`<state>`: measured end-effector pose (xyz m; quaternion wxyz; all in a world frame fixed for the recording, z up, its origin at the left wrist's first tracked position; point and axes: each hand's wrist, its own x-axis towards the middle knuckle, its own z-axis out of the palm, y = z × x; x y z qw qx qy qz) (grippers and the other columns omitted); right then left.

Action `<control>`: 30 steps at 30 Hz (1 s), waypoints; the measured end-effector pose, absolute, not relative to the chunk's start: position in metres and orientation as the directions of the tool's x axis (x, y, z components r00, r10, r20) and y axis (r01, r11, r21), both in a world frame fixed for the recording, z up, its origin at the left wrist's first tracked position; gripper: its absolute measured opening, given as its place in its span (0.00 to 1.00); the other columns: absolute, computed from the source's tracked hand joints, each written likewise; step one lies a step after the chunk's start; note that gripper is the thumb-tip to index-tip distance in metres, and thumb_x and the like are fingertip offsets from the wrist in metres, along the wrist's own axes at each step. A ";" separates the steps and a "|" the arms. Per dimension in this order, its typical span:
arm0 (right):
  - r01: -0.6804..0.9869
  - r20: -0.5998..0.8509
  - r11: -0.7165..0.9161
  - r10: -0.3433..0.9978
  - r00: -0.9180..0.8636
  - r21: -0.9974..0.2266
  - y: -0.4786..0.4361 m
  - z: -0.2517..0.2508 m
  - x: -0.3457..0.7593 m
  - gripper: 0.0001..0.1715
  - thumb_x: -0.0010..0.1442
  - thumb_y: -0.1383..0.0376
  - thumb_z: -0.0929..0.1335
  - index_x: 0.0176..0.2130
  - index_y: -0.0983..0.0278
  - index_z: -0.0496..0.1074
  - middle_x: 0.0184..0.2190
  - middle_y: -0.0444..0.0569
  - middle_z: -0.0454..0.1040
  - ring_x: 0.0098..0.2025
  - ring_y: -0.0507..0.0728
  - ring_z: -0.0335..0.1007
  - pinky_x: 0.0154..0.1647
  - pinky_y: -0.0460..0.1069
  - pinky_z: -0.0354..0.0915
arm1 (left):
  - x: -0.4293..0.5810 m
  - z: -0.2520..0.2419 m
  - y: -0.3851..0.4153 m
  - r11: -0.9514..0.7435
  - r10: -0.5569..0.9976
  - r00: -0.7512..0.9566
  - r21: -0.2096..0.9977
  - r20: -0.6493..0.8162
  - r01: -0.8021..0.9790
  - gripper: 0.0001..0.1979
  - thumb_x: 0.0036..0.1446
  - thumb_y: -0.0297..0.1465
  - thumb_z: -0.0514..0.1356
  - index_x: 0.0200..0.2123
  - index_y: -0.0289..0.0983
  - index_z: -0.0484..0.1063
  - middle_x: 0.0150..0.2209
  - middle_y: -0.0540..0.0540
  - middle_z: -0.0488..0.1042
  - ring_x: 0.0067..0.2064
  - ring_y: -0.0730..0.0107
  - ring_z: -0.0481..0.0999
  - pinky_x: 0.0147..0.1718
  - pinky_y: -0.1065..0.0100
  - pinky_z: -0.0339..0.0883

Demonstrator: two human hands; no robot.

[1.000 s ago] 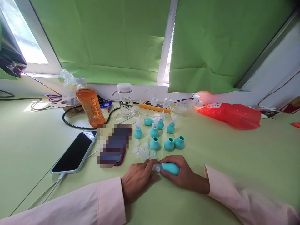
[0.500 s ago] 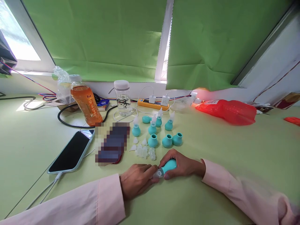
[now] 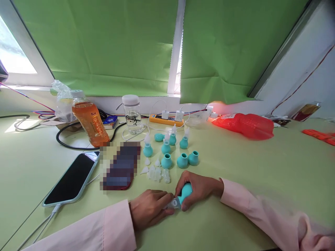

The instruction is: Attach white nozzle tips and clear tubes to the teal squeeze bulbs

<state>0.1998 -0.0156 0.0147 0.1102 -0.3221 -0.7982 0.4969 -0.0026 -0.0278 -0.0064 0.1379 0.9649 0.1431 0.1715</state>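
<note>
My right hand (image 3: 197, 188) is closed round the teal squeeze bulb (image 3: 186, 190) of what looks like a nasal aspirator. At the bulb's neck sits a clear plastic tube (image 3: 175, 203), tilted toward my left. The fingers of my left hand (image 3: 150, 209) pinch this tube, partly hiding it. Just beyond my hands lie several loose clear tubes (image 3: 155, 173) and small white soft tips (image 3: 147, 161). Open-necked teal bulbs (image 3: 182, 160) stand behind them. Farther back are several bulbs fitted with clear tubes and tips (image 3: 165, 146), and one teal bulb (image 3: 159, 137) on its side.
To the left lie a phone (image 3: 72, 179) on a charging cable and a blurred-out dark phone-like object (image 3: 121, 167). Behind stand an orange drink bottle (image 3: 90, 122), a white-lidded water bottle (image 3: 132, 116) and a yellow power strip (image 3: 162, 120). A red plastic bag (image 3: 246, 126) lies back right.
The view has shifted slightly, so everything sits a little left and lower. The bulb in my right hand is tilted more steeply. Both hands keep their hold.
</note>
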 end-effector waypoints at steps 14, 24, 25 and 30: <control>0.312 0.091 0.420 0.707 -0.701 -0.852 -0.002 0.079 0.235 0.12 0.41 0.66 0.70 0.31 0.64 0.70 0.28 0.45 0.72 0.31 0.53 0.68 0.34 0.49 0.65 | -0.002 -0.004 -0.023 -0.783 0.612 0.737 0.091 0.286 0.615 0.11 0.56 0.31 0.43 0.40 0.36 0.61 0.30 0.45 0.65 0.27 0.70 0.66 0.24 0.69 0.63; 0.321 0.341 0.347 0.937 -0.076 -0.881 0.047 0.061 0.274 0.15 0.40 0.64 0.71 0.27 0.64 0.62 0.26 0.47 0.72 0.36 0.59 0.70 0.30 0.49 0.66 | -0.004 -0.007 -0.023 -0.773 0.611 0.701 0.085 0.367 0.629 0.10 0.53 0.32 0.48 0.38 0.37 0.64 0.38 0.42 0.63 0.37 0.63 0.64 0.30 0.63 0.64; 0.366 0.308 0.305 0.950 -0.051 -0.879 0.052 0.054 0.276 0.16 0.38 0.63 0.71 0.25 0.64 0.61 0.25 0.48 0.73 0.35 0.60 0.70 0.29 0.49 0.66 | -0.004 -0.008 -0.023 -0.777 0.603 0.698 0.088 0.387 0.623 0.10 0.53 0.32 0.48 0.38 0.37 0.64 0.38 0.42 0.63 0.38 0.63 0.64 0.31 0.62 0.64; 0.565 0.269 0.232 0.963 -0.019 -0.792 0.066 0.023 0.283 0.15 0.38 0.61 0.70 0.19 0.64 0.60 0.24 0.48 0.73 0.33 0.59 0.71 0.27 0.48 0.66 | -0.005 -0.008 -0.022 -0.796 0.568 0.668 0.112 0.481 0.595 0.11 0.52 0.30 0.51 0.40 0.36 0.64 0.37 0.42 0.65 0.39 0.62 0.63 0.32 0.61 0.64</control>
